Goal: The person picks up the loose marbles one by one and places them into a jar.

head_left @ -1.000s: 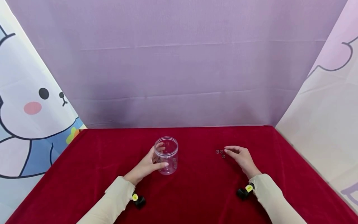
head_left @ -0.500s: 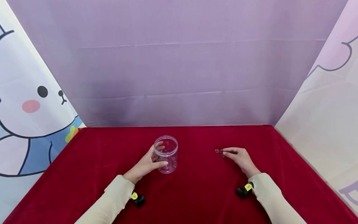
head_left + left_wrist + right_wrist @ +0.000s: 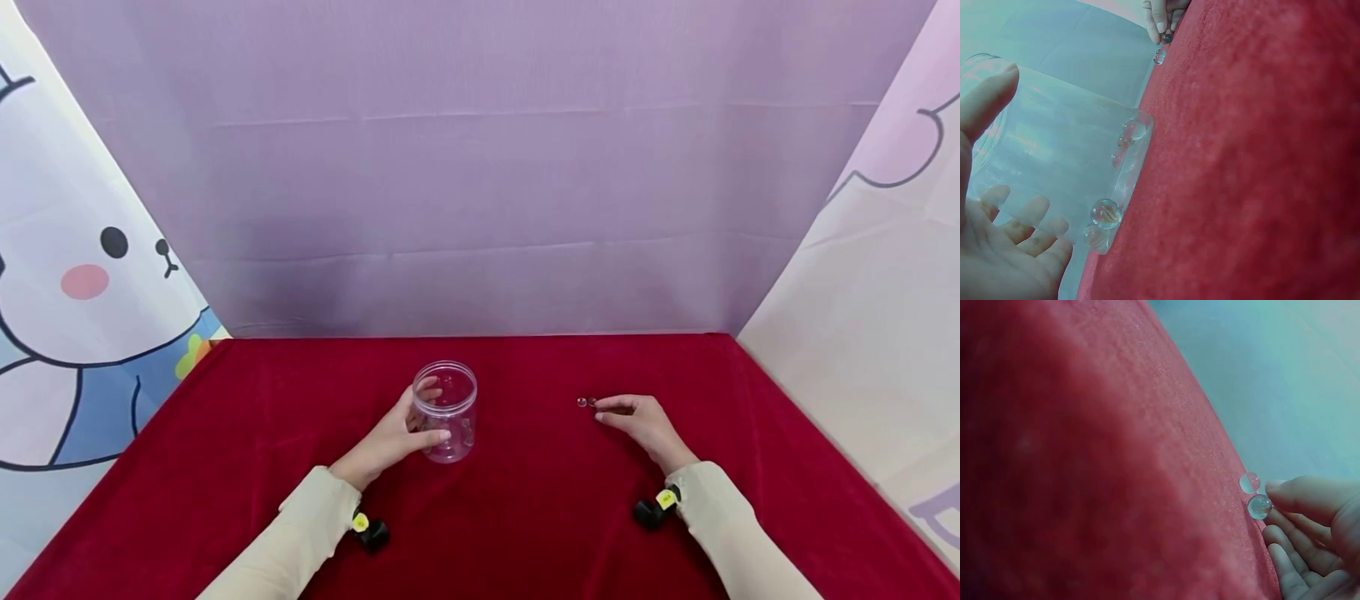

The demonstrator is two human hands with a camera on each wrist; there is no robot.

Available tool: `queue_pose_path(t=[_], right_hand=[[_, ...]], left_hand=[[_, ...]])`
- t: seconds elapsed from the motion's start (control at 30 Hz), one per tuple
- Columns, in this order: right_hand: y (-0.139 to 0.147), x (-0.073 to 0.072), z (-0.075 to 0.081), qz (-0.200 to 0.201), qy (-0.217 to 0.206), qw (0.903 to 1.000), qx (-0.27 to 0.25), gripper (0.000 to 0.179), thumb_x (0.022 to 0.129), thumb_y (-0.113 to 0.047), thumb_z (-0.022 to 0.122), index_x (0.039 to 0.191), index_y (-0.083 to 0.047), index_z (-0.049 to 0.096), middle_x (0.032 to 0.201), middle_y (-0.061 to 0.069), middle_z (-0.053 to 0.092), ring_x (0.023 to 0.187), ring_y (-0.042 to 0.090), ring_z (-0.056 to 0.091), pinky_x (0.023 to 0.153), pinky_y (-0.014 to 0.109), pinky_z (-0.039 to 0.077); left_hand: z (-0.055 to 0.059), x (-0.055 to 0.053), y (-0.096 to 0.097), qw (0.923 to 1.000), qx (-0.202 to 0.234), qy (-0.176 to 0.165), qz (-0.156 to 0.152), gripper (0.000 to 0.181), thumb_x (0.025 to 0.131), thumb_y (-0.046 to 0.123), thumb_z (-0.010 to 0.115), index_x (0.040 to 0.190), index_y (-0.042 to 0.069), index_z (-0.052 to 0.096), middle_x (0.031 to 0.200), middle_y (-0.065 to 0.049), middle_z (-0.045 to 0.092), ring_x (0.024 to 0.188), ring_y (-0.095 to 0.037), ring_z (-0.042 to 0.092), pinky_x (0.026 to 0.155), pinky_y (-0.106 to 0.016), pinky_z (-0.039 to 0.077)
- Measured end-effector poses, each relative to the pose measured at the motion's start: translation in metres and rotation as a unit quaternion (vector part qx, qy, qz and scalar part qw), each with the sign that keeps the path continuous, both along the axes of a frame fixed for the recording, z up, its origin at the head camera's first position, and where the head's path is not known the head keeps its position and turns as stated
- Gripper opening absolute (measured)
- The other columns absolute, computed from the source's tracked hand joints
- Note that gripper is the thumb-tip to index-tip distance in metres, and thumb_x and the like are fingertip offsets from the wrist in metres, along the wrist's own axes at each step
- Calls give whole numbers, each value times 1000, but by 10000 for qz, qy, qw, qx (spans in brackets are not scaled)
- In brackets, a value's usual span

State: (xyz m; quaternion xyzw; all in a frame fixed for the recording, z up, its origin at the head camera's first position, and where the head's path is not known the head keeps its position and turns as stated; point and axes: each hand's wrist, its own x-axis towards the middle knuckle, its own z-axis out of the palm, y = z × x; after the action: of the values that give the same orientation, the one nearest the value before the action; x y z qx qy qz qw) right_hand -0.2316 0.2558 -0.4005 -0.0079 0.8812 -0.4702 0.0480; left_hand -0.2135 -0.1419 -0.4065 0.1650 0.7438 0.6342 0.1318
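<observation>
My left hand (image 3: 401, 437) holds a clear, open-topped plastic jar (image 3: 457, 446), thumb on the near side and fingers round the far side. Several glass marbles (image 3: 1105, 214) lie at its bottom, some with coloured swirls inside. On the right, my right hand (image 3: 643, 427) is low over the red cloth, thumb and index fingertips close together at a small clear marble (image 3: 1259, 507). Beside it lies another marble (image 3: 1249, 482). Seen from above, two marbles (image 3: 582, 402) show just left of the fingertips; the third is hidden by the fingers.
A red velvet cloth (image 3: 517, 517) covers the table. A lilac curtain (image 3: 480, 167) stands behind its far edge, with printed side panels, a cartoon animal (image 3: 75, 283) on the left one. Each wrist wears a small black camera (image 3: 649, 514).
My right hand has come slightly left and down to the marbles, and its fingertips now cover the nearest one. My left hand and the jar stay in place.
</observation>
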Motion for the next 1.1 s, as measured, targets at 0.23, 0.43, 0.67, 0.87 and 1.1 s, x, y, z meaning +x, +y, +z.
queue_pose_path(t=[0.23,0.43,0.67,0.87,1.1], right_hand=[[0,-2,-1,84,173,9992,352,26,85,-19,70,109,-8,71,118,12,63,104,24,55,79,28,45],[-2,-1,-1,142,398,9982,425,24,82,-12,72,105,-4,72,107,13,68,93,18,62,73,22,47],[-2,-3,-3,205,391,9987,273,24,81,-7,73,104,-1,71,100,13,70,89,19,65,70,19,48],[-2,-4,-4,193,402,9986,274,23,81,-5,72,103,0,71,100,14,70,90,21,66,69,20,49],[-3,-5,-5,193,485,9982,307,22,80,-4,72,102,0,71,100,14,70,88,21,66,68,21,49]], left_hand=[[2,1,1,10000,42,-32,8,86,83,21,73,148,18,17,150,-15,27,140,-34,23,110,-54,24],[2,1,1,10000,21,-13,-24,88,83,21,72,149,16,14,150,-15,26,140,-35,23,110,-54,23],[2,1,2,9999,37,-111,69,87,82,20,73,149,19,17,150,-13,28,140,-32,23,111,-53,21],[3,2,2,9998,-45,-103,138,86,82,20,73,148,21,18,150,-12,29,140,-31,24,110,-54,22],[3,1,1,9999,-22,-85,114,85,83,20,72,148,20,18,151,-12,28,140,-31,24,110,-55,22]])
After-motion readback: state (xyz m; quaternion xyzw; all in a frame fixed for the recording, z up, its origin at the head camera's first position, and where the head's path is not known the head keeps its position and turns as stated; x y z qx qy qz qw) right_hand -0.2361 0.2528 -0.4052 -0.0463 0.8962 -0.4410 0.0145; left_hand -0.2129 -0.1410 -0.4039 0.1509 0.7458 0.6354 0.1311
